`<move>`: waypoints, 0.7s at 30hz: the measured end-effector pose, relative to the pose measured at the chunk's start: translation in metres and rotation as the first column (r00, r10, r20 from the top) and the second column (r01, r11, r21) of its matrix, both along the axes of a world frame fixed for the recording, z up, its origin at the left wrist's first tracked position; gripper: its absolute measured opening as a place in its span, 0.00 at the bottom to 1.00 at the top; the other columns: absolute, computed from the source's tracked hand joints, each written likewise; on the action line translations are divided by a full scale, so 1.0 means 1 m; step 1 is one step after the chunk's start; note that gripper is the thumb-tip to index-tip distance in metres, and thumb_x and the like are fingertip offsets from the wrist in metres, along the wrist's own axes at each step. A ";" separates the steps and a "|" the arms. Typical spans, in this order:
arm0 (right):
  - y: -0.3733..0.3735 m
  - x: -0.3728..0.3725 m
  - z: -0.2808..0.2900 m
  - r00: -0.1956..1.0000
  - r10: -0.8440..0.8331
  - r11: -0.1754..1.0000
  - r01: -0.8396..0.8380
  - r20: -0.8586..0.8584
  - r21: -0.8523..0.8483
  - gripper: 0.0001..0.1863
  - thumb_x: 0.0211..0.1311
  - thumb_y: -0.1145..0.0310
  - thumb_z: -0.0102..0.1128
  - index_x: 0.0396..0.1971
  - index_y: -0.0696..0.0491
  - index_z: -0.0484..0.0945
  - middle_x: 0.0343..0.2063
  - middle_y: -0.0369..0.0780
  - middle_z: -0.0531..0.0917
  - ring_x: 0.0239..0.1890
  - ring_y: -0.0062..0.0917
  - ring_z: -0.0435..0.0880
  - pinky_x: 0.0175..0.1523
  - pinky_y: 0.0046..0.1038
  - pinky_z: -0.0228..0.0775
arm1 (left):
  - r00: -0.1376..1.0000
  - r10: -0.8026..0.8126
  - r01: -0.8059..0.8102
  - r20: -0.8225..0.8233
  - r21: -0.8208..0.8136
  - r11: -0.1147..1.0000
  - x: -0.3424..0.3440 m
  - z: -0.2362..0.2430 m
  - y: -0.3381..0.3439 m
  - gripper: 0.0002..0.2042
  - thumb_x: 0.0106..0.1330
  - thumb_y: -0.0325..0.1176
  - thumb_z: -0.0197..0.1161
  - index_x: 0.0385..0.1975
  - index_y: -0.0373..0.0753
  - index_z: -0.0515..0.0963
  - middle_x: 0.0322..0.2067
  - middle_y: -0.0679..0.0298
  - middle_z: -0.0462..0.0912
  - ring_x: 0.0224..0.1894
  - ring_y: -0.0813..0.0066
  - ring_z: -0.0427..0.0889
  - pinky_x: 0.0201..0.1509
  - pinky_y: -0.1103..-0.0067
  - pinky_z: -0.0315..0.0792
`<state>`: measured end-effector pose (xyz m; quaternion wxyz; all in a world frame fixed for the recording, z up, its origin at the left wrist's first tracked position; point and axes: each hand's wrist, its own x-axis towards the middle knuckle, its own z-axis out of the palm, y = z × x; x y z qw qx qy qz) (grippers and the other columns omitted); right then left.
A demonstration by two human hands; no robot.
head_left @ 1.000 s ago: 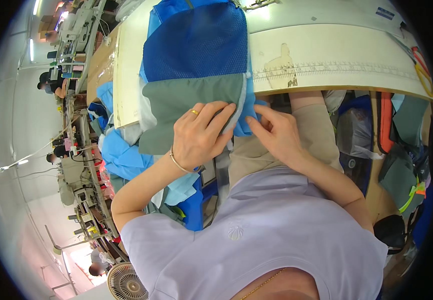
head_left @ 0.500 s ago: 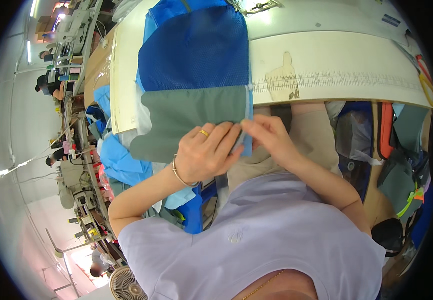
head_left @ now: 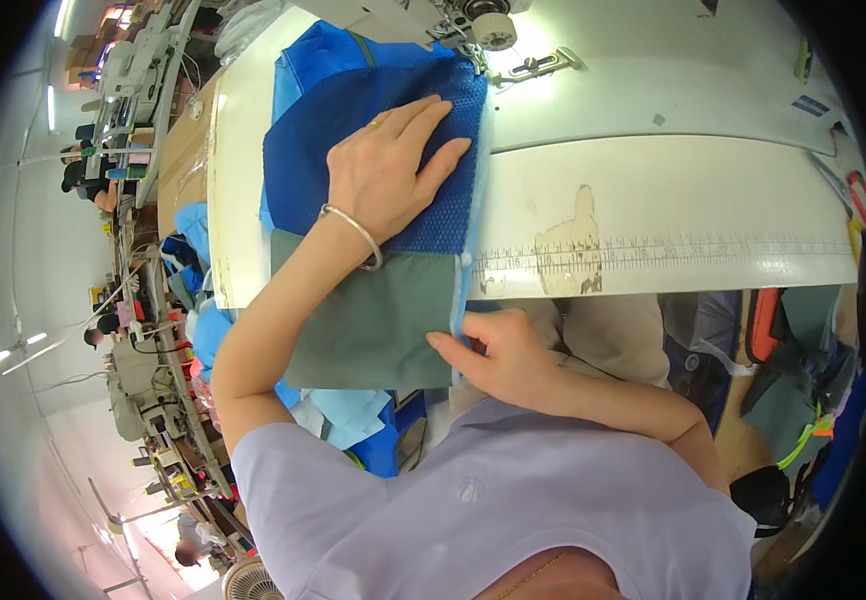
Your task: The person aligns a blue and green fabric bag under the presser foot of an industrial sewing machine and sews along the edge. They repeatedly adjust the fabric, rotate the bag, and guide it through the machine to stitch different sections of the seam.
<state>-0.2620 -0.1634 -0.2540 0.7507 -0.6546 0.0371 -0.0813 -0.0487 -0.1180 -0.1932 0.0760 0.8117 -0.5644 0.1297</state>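
Cloth (head_left: pixel 418 270) lies lengthwise on the table (head_left: pixel 713 200), its long axis running from the machine (head_left: pixel 385 18) at the far side toward the person's lap, its near end reaching past the table's front edge. Most of the far part is blue mesh (head_left: pixel 303 150); nearest the person is a gray panel (head_left: pixel 378 320). Down the right side runs a pale blue strip (head_left: pixel 475 190), almost straight from beneath the machine to the near corner, and both hands are set along this line. The left hand (head_left: pixel 378 165), the nearer one to the machine, rests palm down on the mesh, fingers loosely spread and gripping nothing; the strip lies just to the right of its thumb, the machine ahead of its fingertips. The right hand (head_left: pixel 508 360) is by the near corner, with the cloth to its left; its thumb lies on the gray panel and its bent fingers meet the strip, so it appears to pinch that border, though the underside is hidden. Between the hands, a small white spot (head_left: pixel 466 259) sits on the strip where mesh and gray panel meet; what it is cannot be told.
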 end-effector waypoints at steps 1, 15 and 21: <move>0.003 0.001 -0.004 1.000 0.013 1.000 -0.012 0.003 -0.021 0.19 0.64 0.67 0.65 0.17 0.59 0.71 0.09 0.46 0.71 0.10 0.36 0.68 0.19 0.35 0.59 | 1.000 -0.002 0.002 -0.005 -0.005 1.000 0.001 0.001 -0.001 0.17 0.67 0.44 0.65 0.51 0.42 0.83 0.49 0.60 0.86 0.48 0.60 0.86 0.49 0.71 0.80; 0.006 0.004 -0.021 0.991 -0.057 0.983 0.077 0.123 -0.166 0.18 0.64 0.69 0.65 0.16 0.57 0.71 0.11 0.44 0.73 0.13 0.39 0.73 0.22 0.37 0.63 | 0.983 0.144 -0.153 0.117 0.073 0.985 -0.011 0.002 -0.038 0.13 0.56 0.39 0.66 0.38 0.41 0.85 0.29 0.62 0.86 0.25 0.60 0.84 0.26 0.68 0.76; 0.006 0.002 -0.020 0.992 -0.058 0.987 0.074 0.113 -0.144 0.19 0.65 0.67 0.65 0.16 0.56 0.70 0.10 0.43 0.72 0.12 0.39 0.72 0.20 0.38 0.61 | 0.982 0.165 -0.168 0.095 0.023 0.986 -0.012 0.002 -0.038 0.12 0.56 0.38 0.65 0.38 0.43 0.85 0.26 0.63 0.85 0.24 0.61 0.84 0.24 0.70 0.74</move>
